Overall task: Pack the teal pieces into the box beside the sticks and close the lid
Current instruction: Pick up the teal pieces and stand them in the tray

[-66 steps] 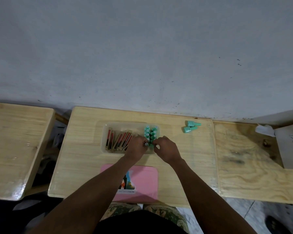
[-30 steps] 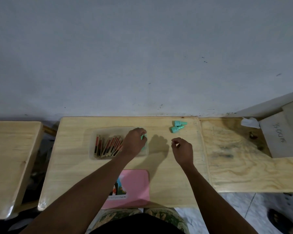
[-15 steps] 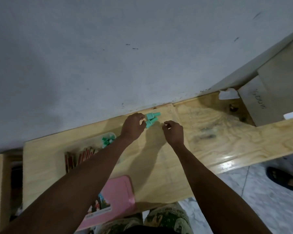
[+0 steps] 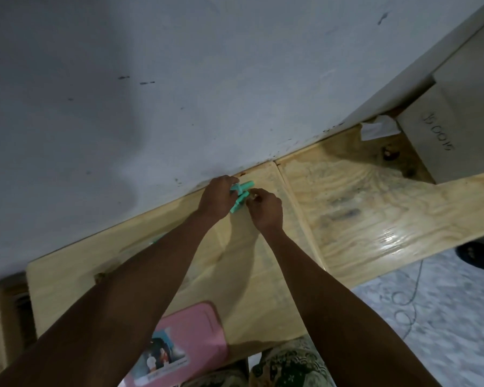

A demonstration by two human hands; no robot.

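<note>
We've got left hand [image 4: 218, 199] fingers wrapped on two teal pieces [image 4: 240, 197] at the surface's [image 4: 263, 275] far edge; right hand [image 4: 264, 208] fingers pinched narrow, steadying, grip unclear

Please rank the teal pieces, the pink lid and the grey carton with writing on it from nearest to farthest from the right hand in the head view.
1. Teal pieces: just left of the right hand, at its fingertips, under the left hand.
2. Grey carton: far right, by the wall.
3. Pink lid: at the desk's near edge, lower left.
</note>
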